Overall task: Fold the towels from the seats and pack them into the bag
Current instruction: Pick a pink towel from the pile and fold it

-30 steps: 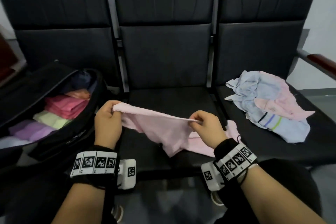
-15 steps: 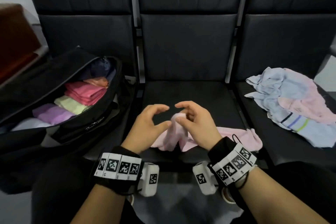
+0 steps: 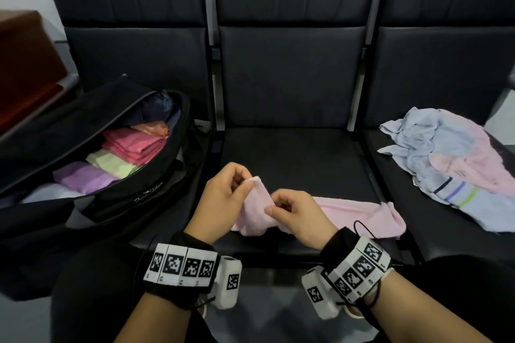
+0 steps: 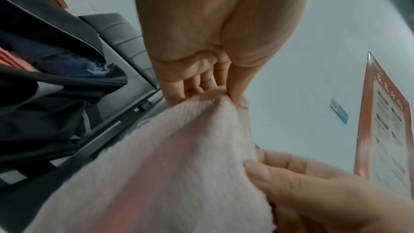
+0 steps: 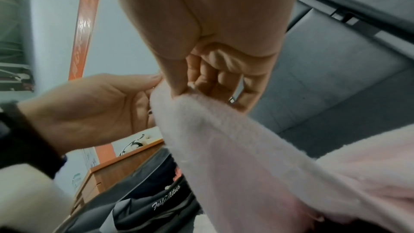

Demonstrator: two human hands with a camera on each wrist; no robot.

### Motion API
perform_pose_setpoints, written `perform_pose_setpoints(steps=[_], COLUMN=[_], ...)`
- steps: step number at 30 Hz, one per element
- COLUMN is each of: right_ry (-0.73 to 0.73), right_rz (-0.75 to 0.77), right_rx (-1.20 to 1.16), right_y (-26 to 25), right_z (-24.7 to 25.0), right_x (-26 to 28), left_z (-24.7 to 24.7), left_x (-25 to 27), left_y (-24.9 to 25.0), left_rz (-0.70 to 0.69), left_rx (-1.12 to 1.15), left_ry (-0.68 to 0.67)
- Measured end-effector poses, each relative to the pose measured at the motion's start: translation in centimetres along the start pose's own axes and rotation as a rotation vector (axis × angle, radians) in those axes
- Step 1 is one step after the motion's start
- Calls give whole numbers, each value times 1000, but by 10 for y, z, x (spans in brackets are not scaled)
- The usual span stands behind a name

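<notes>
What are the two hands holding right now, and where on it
Both hold the pale pink terry towel. The left hand pinches its raised corner; the right hand pinches an edge just beside it. The rest trails across the seat.

Pink towel (image 3: 359,211) across middle seat, open black bag (image 3: 117,198) left

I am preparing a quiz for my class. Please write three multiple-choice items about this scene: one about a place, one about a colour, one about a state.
1. Where is the open black bag?
A. left seat
B. middle seat
C. floor

2. What colour is the held towel?
A. green
B. pale pink
C. purple

3. How is the left hand?
A. flat on the seat
B. inside the bag
C. pinching the towel

Answers: 1 A, it lies left of the hands. 2 B, both wrist views show pink pile. 3 C, thumb and fingers close on the towel's edge.
</notes>
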State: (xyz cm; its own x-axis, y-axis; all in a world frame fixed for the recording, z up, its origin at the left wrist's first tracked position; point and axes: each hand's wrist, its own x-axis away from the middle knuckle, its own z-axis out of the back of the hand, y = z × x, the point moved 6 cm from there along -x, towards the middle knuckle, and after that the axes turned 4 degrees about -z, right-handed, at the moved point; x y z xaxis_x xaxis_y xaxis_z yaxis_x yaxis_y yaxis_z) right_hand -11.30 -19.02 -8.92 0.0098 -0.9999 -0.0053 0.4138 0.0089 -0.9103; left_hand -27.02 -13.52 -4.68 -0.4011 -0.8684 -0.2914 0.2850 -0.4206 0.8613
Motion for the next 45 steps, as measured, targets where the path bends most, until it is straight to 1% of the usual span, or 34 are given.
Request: perform_pose_setpoints(steps=[2,4,6,9,12,14,16,19,21,24,26,28,30,32,34,36,39,43,45], right_ry=[30,66,86,86,95,142,197,263,333,448,501,499,429,349,288,222,127,89,70], right_rz=[1,44,73,104,133,121,87,43,16,-11,-16,-24,-29,-8,36,82,147,224,260], right_rx=[7,25,30,53,250,365,417,421,412,367,299,254,250,212,170,131,128,172,183], right_y=[1,-6,-11,-9,8,22,33,44,46,47,46,44,41,35,22,8,-13,-31,-34], right_z=[3,7,8,6,3,7,19,45,65,92,102,104,97,86,74,62,44,30,26], right_x=[-1,-3,-3,0,6,10,12,14,14,16,17,15,13,11,10,8,6,2,2], left_z=[-4,-8,-9,2,19,35,54,84,100,112,110,101,89,74,57,39,14,-14,-24], left_x=[2,5,6,4,0,-2,-3,-3,-2,2,4,7,7,6,3,2,1,1,2], left_y=[-4,-3,3,10,15,15,14,10,6,-7,-18,-30,-42,-49,-46,-34,-9,18,24], left_rz=[20,-6,-53,-118,-139,-127,-121,-117,-111,-53,14,86,145,192,198,178,108,-36,-97], left_rx=[7,-16,-28,-49,-21,36,58,55,52,51,34,19,34,66,74,80,50,14,-19], left_ry=[-84,-147,-134,-8,138,252,374,545,640,743,773,750,686,598,483,356,177,-69,-161])
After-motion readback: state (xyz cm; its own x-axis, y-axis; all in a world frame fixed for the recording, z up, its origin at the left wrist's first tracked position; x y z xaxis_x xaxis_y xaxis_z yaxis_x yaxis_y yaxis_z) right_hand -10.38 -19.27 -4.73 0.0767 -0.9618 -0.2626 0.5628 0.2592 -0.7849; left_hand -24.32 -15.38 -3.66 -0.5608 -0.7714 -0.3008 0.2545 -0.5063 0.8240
